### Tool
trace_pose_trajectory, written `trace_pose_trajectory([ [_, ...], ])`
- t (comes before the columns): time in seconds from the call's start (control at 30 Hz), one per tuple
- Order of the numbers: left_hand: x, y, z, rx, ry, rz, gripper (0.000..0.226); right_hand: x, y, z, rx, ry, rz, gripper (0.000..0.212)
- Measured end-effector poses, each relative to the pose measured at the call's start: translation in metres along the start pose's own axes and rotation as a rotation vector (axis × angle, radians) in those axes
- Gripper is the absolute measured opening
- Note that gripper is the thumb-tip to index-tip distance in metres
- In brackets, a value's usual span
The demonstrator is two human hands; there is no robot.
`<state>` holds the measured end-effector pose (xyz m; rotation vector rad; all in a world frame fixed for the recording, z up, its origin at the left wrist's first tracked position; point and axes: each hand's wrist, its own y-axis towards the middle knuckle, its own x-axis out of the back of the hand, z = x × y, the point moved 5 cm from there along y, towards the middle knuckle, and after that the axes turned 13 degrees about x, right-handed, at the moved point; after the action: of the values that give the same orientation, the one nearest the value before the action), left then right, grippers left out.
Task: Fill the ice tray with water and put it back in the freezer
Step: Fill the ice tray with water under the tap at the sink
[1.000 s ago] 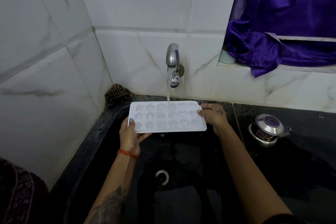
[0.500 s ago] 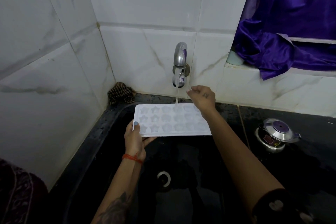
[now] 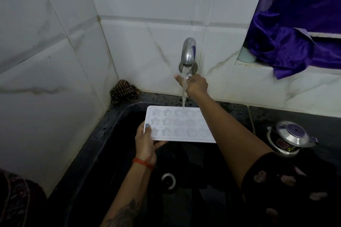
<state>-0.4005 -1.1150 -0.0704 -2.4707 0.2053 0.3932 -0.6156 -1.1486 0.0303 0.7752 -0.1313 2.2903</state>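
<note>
From the head view we stand at a black sink (image 3: 103, 145) set in a white-tiled corner. Our left hand (image 3: 145, 142) grips the ice tray (image 3: 177, 125) by its left edge, level over the basin. Our right hand (image 3: 193, 84) is closed around the tap (image 3: 188, 53) handle, water running into the tray. A steel pot (image 3: 291, 138) sits right.

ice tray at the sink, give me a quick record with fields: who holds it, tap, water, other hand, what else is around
tray: white ice tray with star and round moulds, held about level over the black sink
left hand: left hand grips the tray's left end
right hand: right hand at the tap's knob, off the tray
tap: chrome tap on the tiled wall, running
water: stream lands in the tray's back row
nearby: steel pot with lid on the counter, purple cloth on the ledge
</note>
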Motion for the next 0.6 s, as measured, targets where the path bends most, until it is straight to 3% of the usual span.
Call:
trace_pose_trajectory([
  [0.33, -0.01, -0.005, 0.008, 0.02, 0.043, 0.029, 0.033, -0.003, 0.003, -0.007, 0.034, 0.074, -0.053, 0.042],
  [0.6, -0.01, -0.008, 0.012, 0.023, 0.061, 0.042, 0.031, -0.005, -0.002, -0.007, -0.208, 0.486, 0.05, 0.025],
])
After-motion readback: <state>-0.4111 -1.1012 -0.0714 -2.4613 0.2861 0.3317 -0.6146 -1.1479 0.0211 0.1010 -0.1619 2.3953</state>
